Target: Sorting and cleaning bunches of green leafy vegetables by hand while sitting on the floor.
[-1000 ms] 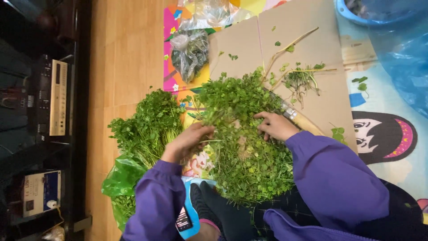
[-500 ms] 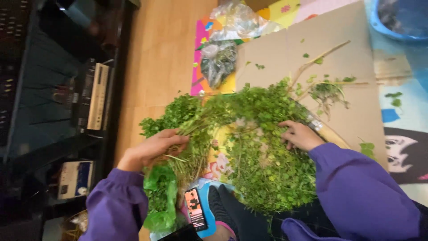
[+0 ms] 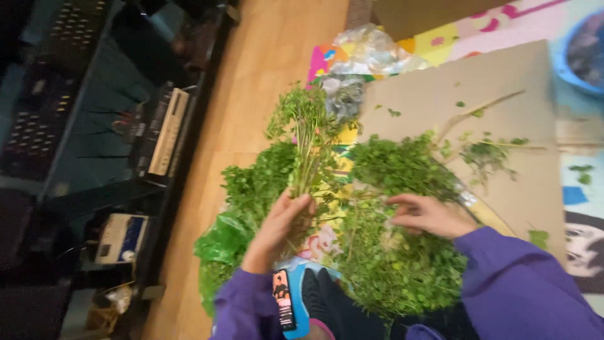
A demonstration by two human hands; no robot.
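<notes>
My left hand (image 3: 280, 228) is shut around the stems of a bunch of green leafy herbs (image 3: 305, 129), lifted so its leaves point away from me. My right hand (image 3: 429, 215) rests with fingers spread on a large pile of the same herbs (image 3: 402, 252) lying in front of me. Another heap of herbs (image 3: 255, 182) lies to the left on a green plastic bag (image 3: 220, 242). Both arms wear purple sleeves.
A sheet of brown cardboard (image 3: 503, 94) with loose stems and leaf scraps (image 3: 487, 151) lies at the right. Clear plastic bags (image 3: 368, 53) sit at the far side. A phone (image 3: 283, 299) rests near my left wrist. A dark shelf with electronics (image 3: 157, 129) stands left. A blue tub (image 3: 582, 53) is top right.
My left hand has gathered a bunch of herbs from the pile and raised it. The right hand stayed on the pile. The camera has shifted left.
</notes>
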